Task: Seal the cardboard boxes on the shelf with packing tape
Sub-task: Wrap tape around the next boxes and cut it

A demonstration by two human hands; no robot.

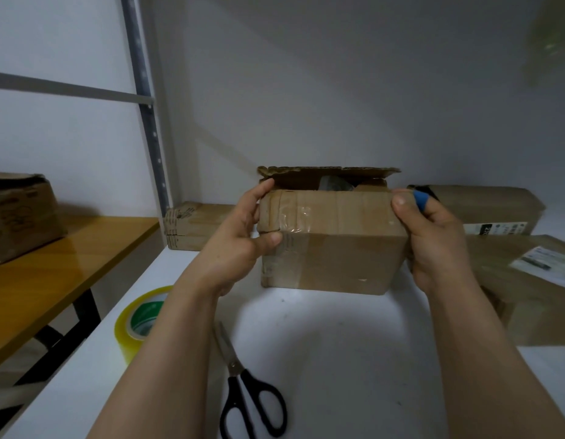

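The tape roll (138,315) lies at the left edge of the white shelf (338,343). No hand is on it. My left grip (240,236) holds the left end of the box (335,245), with the thumb on the front and fingers curled over the top corner. The scissors (246,391) lie shut near me, between my arms. My right grip (433,239) holds the right end of the box, thumb on the front top corner. One finger has a blue thing (420,199) on it.

I think I am setting the box straight so I can close it. Next the flap (328,170) must go down flat. Then one grip must let go and reach left for the tape roll.

The box stands in the middle of the shelf, near the wall (306,90). It is brown and a bit crumpled. Its back flap sticks up, so the top is open and I can see something dark inside. Old tape (294,217) shines on its front.
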